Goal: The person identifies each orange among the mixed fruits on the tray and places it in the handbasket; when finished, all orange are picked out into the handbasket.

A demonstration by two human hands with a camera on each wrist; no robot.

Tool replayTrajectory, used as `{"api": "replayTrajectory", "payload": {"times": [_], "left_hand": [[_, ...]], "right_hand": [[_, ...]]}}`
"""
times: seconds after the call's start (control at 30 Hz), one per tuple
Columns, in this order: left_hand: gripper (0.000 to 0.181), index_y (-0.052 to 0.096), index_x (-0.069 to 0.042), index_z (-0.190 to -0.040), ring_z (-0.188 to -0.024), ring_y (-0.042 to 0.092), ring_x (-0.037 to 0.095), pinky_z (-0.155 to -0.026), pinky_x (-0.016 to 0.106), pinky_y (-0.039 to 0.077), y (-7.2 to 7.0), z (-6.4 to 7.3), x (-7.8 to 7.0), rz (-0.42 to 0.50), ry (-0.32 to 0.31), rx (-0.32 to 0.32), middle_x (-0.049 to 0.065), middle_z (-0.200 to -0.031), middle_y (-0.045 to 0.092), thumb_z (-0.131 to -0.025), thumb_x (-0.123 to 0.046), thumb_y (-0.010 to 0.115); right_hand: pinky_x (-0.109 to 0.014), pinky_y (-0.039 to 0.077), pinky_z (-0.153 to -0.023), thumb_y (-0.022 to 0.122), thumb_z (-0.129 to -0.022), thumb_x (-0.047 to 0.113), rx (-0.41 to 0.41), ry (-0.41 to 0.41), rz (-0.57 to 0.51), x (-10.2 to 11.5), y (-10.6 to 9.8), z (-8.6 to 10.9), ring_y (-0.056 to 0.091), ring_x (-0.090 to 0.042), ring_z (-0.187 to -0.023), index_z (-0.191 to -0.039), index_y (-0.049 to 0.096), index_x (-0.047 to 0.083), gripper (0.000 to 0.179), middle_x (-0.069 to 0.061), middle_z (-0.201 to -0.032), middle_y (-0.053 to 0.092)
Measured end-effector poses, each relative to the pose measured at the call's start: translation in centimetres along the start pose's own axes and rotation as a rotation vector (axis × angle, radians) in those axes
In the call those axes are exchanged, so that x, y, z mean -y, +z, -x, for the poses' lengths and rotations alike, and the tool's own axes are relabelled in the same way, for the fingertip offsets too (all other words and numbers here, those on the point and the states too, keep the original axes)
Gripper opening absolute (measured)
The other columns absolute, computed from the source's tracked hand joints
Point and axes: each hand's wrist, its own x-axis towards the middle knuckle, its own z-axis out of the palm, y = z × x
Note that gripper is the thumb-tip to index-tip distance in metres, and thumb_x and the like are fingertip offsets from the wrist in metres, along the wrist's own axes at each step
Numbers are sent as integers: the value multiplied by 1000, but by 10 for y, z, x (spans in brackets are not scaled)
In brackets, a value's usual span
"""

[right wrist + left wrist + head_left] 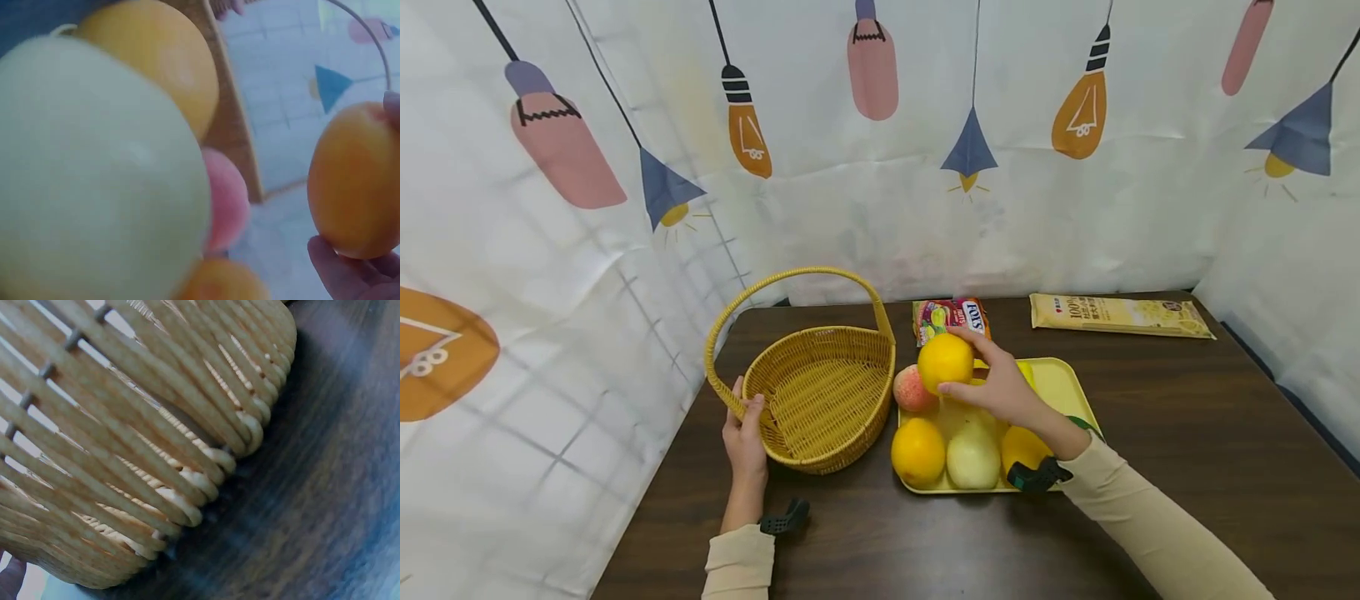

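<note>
My right hand holds an orange between thumb and fingers, raised over the yellow tray. In the right wrist view the fingertips grip that orange from opposite ends. My left hand holds the left rim of a yellow wicker basket, which tilts on the table with its tall handle leaning left. Only a fingertip shows beside the woven wall in the left wrist view. On the tray sit a pink peach, another orange and a pale green round fruit.
Another orange-yellow fruit lies on the tray, partly behind my right wrist. Behind the tray lies a colourful snack bag; a long yellow food packet lies farther right. A patterned curtain hangs behind the dark wooden table.
</note>
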Motion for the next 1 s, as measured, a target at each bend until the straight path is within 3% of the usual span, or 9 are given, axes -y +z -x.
{"api": "replayTrajectory", "payload": {"times": [0.1,0.2,0.3,0.37,0.47,0.6,0.8,1.0], "left_hand": [[50,46,-20,-147,-89,51,21,-78,27,41,3,-5,0,-14,46,-8,-5,-77,42,-99,-29,57],[46,49,-13,-144,-75,46,19,-75,26,40,3,-13,2,-29,121,-18,-7,-73,44,-99,-21,57],[44,51,-6,-141,-73,45,17,-73,22,39,1,-19,5,-87,184,-34,-7,-81,51,-99,-16,56],[41,55,-1,-137,-78,49,14,-74,19,40,-1,-20,8,-131,204,-39,-6,-97,56,-98,-15,57],[41,55,0,-137,-82,50,11,-73,16,41,-3,-18,11,-166,208,-31,-2,-111,53,-98,-15,57],[44,51,-4,-141,-81,52,14,-73,17,44,-5,-14,11,-126,196,-11,3,-100,52,-99,-13,56],[44,49,0,-142,-86,51,19,-77,20,45,-4,-13,10,-53,197,-1,-3,-94,54,-99,-10,54],[44,50,-5,-143,-89,52,20,-78,21,46,-4,-12,11,-77,193,2,-1,-93,53,-100,-13,54]], "right_hand": [[-43,52,-90,80,-82,15,30,-9,-14,8,25,-6,58,-31,-112,-149,40,17,77,-10,-145,44],[-42,53,-88,80,-82,12,73,9,-27,14,47,-14,58,-32,-113,-150,38,13,80,-12,-146,42],[-40,54,-86,80,-82,12,119,33,-51,13,65,-20,58,-32,-111,-151,36,14,82,-11,-147,40],[-40,54,-86,81,-81,14,140,36,-57,11,75,-22,59,-30,-111,-150,37,18,82,-8,-147,40],[-41,54,-87,82,-80,19,155,19,-67,8,87,-25,61,-27,-110,-148,39,25,81,-4,-144,43],[-38,53,-86,83,-79,28,145,-16,-57,7,101,-28,60,-20,-108,-146,40,31,79,1,-141,46],[-32,53,-84,82,-78,37,142,-25,7,10,118,-39,57,-15,-106,-147,40,30,81,4,-141,47],[-33,51,-86,82,-77,43,154,-7,83,14,140,-50,56,-12,-108,-148,41,28,83,8,-140,49]]}}
